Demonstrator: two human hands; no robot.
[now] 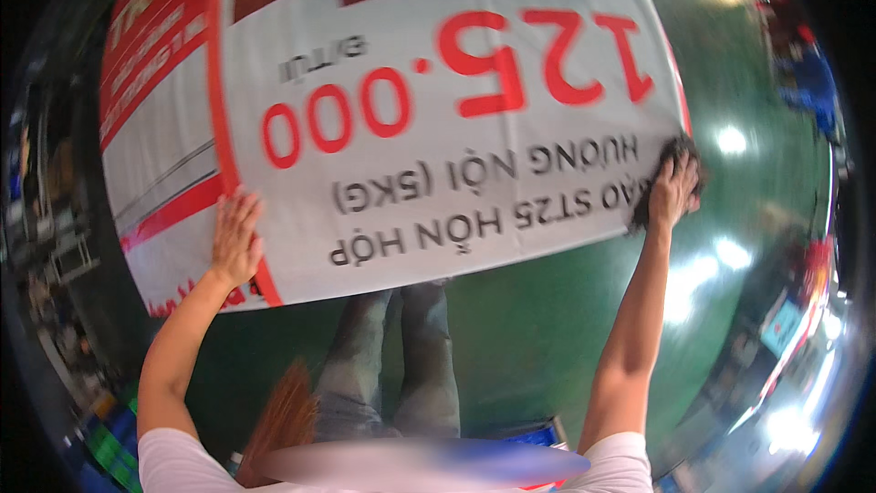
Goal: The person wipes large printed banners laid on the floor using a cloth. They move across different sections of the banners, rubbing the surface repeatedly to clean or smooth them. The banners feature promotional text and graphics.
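White printed banner (401, 119) under flat left hand (235, 242), right hand (673, 192) pressing dark cloth (659, 178) at its edge

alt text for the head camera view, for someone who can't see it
A person holds up a large white and red printed banner above a green floor, the left hand flat on its lower left edge. The right hand presses a dark cloth against its lower right edge.

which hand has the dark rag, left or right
The right hand: it presses a dark rag against the sign at its right edge. The left hand lies bare and flat on the sign's lower left corner.
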